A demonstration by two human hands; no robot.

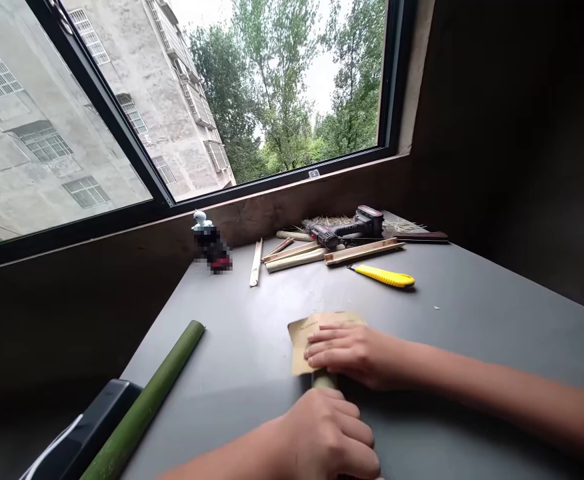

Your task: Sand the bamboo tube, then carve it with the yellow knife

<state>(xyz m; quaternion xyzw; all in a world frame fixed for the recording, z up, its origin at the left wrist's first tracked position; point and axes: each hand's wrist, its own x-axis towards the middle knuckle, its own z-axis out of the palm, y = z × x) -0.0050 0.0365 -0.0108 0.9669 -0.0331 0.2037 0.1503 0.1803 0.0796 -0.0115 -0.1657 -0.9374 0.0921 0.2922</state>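
Note:
A short green bamboo piece (325, 380) lies on the grey table (472, 313) in front of me. My left hand (329, 433) is closed in a fist around its near part. A tan sheet of sandpaper (303, 340) is draped over its far end. My right hand (347, 353) comes in from the right and presses the sheet onto the bamboo, fingers together and curved over it. Most of the bamboo piece is hidden under the two hands.
A long green bamboo pole (147, 400) lies along the table's left edge beside a black object (87, 427). At the back are split bamboo strips (322, 253), a cordless drill (345, 230), a yellow utility knife (385, 275) and a small figurine (203, 220) below the window.

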